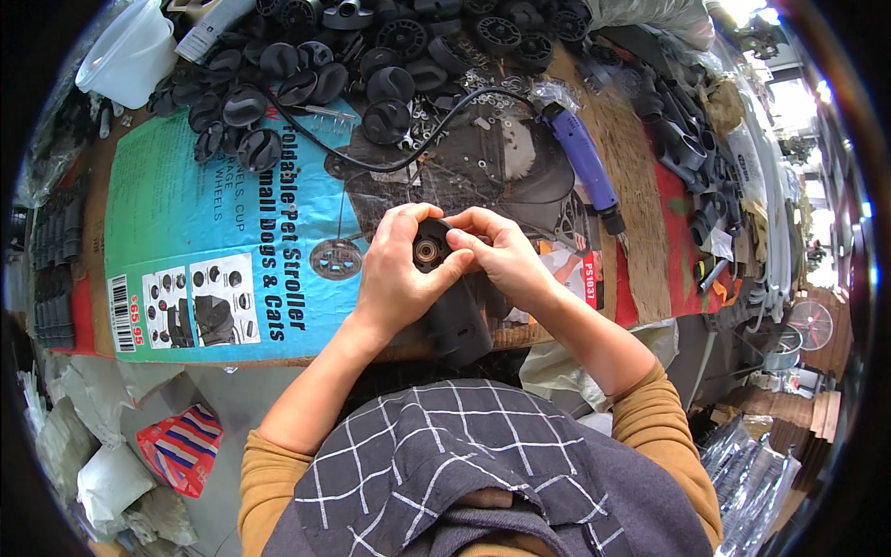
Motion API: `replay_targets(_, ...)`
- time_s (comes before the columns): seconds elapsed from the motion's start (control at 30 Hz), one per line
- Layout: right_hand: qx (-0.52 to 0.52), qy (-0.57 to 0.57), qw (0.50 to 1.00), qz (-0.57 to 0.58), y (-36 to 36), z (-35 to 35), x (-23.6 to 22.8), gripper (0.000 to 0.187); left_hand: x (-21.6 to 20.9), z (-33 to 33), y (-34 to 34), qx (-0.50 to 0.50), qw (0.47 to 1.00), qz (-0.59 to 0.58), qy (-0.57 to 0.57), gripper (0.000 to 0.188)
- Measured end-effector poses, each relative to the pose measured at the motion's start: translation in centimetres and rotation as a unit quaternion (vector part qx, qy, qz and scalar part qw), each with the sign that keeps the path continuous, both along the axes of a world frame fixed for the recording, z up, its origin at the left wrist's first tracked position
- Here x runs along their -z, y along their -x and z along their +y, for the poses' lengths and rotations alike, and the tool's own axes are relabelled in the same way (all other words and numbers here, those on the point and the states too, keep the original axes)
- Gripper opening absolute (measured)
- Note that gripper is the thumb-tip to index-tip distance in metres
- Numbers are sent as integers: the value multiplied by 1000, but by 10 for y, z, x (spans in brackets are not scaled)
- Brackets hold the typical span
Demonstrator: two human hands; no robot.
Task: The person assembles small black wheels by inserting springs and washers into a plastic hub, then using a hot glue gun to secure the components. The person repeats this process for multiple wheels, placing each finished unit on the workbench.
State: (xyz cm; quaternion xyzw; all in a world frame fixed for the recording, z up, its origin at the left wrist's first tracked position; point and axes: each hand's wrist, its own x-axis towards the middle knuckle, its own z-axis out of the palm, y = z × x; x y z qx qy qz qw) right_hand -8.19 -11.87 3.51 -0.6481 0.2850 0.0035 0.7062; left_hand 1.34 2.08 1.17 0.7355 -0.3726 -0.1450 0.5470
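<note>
left hand [394,269] and right hand [510,260] clasp the black part [458,320]!

up close, checked cloth [445,441], soft and creased. over the table's [636,251] near edge, fingers of both hands are closed on the part's rounded end, a shiny metal ring [428,252] showing; its smooth, blocky body juts nearward. beyond, glossy blue sheet [209,209], sleek blue driver [583,162], then domed black caps [388,85], heaped!
</note>
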Motion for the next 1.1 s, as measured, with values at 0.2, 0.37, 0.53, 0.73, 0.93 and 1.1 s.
replay_targets(0.2,-69,-20,997,20,0,-23,-2,23,-8,-2,-4,28,999,22,-23,55)
replay_targets(0.37,71,626,777,3,-38,-103,6,9,-11,-4,-4,18,999,35,10,46)
replay_targets(0.53,30,725,688,-36,-56,-139,40,11,-11,-2,2,6,998,50,23,46)
replay_targets(0.73,20,701,712,36,-58,-119,17,11,-8,-4,0,1,998,39,43,45)
replay_targets(0.93,-84,396,910,-92,-13,-12,-22,9,-1,-9,2,-19,999,24,41,61)
replay_targets(1.1,-107,449,882,-93,-15,6,-25,6,1,-9,2,-16,999,14,50,57)
